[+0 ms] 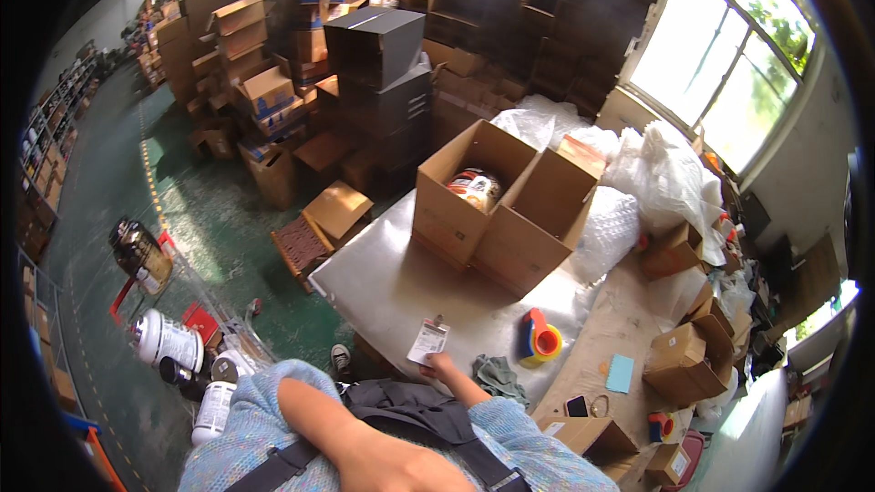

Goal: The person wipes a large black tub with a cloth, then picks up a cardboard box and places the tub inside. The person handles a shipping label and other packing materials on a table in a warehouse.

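My right hand (437, 365) holds a small stack of white printed paper slips (430, 340) by its lower edge, above the near edge of a metal-topped table (369, 273). A small metal clip sits at the top of the slips. My left hand (403, 466) is close to the camera in front of my body; its fingers are out of sight. Two open cardboard boxes (448, 219) (536, 239) stand side by side on the table. A wrapped or labelled round tub (474, 188) lies inside the left box. A red-handled tape dispenser (543, 338) and a crumpled grey cloth (499, 377) lie to the right.
A cart at left carries white tubs (171, 340) and a dark jar (141, 256). Bubble wrap (605, 229) lies right of the boxes. A light blue notepad (619, 374), a phone (576, 406) and more cartons (687, 355) are on the right-hand bench. Stacked cartons (266, 92) stand behind.
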The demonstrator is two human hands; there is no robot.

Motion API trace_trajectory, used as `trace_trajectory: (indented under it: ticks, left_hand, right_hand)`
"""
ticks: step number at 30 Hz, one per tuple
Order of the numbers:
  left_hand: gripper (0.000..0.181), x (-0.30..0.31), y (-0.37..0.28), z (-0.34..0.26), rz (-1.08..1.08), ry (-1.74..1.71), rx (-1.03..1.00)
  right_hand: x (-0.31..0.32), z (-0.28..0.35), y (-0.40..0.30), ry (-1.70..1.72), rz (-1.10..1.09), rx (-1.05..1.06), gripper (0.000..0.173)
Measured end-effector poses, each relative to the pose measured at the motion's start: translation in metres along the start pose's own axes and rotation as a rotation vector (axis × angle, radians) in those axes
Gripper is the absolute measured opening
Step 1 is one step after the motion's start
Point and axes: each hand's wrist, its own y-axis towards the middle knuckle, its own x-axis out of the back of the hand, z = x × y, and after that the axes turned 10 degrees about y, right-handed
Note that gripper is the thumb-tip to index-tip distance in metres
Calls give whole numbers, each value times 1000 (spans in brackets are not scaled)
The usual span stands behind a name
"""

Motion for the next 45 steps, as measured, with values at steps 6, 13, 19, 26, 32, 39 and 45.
trace_trajectory:
  ticks: [6,13,19,26,32,39,45]
  left_hand:
    - [56,-5,-3,1,31,126,15]
    - [56,-14,-10,0,25,207,37]
    - [56,-5,-20,-8,282,-32,176]
    - [59,-10,-19,-9,207,-2,124]
    - [59,2,-13,-13,84,115,120]
    - [37,57,-16,-31,-1151,445,17]
    - [23,54,-27,-41,-1209,-637,130]
  right_hand:
    - [5,2,6,-23,54,-58,23]
    - [-2,5,-10,-25,-11,-37,26]
    - [1,0,-2,-16,4,-19,25]
    - [4,-1,-3,-3,27,3,21]
    - [3,3,-9,11,29,-7,23]
    - [3,9,-18,39,29,13,24]
    - [-3,9,-18,61,58,12,24]
